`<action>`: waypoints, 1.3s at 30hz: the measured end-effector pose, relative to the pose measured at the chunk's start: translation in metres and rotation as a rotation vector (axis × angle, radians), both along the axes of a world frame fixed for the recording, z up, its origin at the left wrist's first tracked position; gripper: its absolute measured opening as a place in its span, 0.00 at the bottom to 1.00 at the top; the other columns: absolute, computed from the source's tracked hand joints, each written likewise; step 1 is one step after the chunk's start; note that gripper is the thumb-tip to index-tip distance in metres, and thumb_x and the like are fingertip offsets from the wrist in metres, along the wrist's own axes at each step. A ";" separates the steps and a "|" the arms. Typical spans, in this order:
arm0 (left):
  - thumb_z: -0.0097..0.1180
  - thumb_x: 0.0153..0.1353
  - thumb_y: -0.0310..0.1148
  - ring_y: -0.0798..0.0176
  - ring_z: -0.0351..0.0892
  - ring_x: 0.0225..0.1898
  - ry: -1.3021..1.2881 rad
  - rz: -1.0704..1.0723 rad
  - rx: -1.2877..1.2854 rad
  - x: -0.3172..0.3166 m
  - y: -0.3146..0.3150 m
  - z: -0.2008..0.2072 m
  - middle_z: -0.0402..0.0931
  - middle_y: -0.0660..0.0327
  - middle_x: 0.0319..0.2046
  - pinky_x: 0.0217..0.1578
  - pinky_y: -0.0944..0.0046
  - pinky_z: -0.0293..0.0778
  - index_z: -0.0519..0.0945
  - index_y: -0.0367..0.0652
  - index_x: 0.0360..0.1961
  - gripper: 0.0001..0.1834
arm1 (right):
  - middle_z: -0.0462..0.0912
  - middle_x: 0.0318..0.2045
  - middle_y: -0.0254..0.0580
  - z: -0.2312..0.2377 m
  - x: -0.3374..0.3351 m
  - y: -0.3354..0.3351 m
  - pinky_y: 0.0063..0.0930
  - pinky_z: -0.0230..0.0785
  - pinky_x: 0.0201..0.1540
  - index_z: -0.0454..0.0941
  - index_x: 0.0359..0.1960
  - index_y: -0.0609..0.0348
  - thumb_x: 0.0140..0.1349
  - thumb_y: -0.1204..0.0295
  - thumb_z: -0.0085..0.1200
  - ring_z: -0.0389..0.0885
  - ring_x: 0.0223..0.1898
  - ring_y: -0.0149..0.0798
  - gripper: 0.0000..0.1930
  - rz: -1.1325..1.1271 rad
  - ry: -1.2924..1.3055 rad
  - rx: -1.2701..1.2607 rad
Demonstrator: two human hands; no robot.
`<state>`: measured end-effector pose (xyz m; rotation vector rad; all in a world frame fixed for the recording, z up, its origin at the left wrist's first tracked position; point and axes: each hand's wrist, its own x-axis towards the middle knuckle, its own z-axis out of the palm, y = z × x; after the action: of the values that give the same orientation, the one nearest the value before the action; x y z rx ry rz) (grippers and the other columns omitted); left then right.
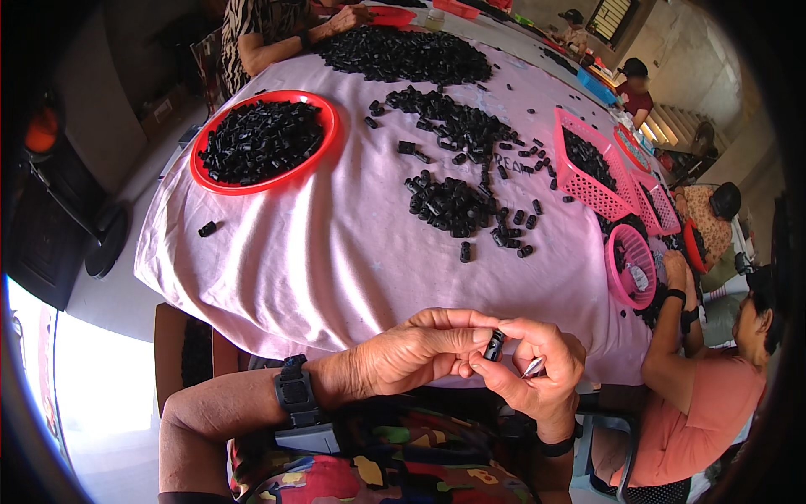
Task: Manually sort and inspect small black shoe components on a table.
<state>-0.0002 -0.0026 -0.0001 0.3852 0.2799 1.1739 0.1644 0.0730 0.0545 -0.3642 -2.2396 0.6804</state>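
A small black plastic piece (494, 345) is pinched between my two hands, near the front edge of the pink-covered table. My left hand (420, 349) grips it with thumb and forefinger. My right hand (546, 370) is closed around its other side, and a pointed silvery metal tool (535, 367) sticks out from between the right fingers. Most of that tool is hidden in the palm. Beyond my hands lies a loose heap of similar black pieces (449, 206). A red round tray (334, 126) to the left holds many more of them.
A larger black heap (403, 57) lies at the far end, near another person's arm (273, 55). Pink baskets (579, 189) and a pink round basket (613, 277) stand on the right. A co-worker in an orange shirt (701, 403) sits close by on my right. A cardboard box (168, 353) is below left.
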 end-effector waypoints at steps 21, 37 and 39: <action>0.54 0.65 0.34 0.76 0.73 0.35 0.011 0.006 0.032 0.001 -0.002 0.010 0.76 0.68 0.35 0.38 0.76 0.69 0.77 0.42 0.47 0.12 | 0.79 0.19 0.31 -0.010 0.006 0.011 0.14 0.61 0.17 0.77 0.43 0.65 0.50 0.71 0.67 0.71 0.14 0.19 0.19 0.113 0.066 -0.166; 0.51 0.66 0.32 0.68 0.75 0.49 0.043 -0.019 0.017 -0.001 0.000 0.003 0.78 0.63 0.44 0.54 0.67 0.69 0.76 0.39 0.50 0.14 | 0.80 0.21 0.35 0.006 0.000 0.000 0.19 0.69 0.20 0.78 0.43 0.63 0.47 0.73 0.68 0.76 0.17 0.26 0.20 0.012 -0.062 0.092; 0.50 0.66 0.32 0.67 0.75 0.50 0.038 -0.030 0.034 0.000 0.000 0.005 0.77 0.62 0.45 0.55 0.67 0.68 0.76 0.38 0.50 0.14 | 0.80 0.21 0.35 0.006 0.001 -0.003 0.19 0.69 0.20 0.78 0.43 0.63 0.47 0.74 0.68 0.77 0.17 0.26 0.20 0.008 -0.061 0.045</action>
<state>-0.0004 -0.0030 0.0045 0.4406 0.2860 1.1443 0.1651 0.0701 0.0601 -0.3591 -2.3112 0.6299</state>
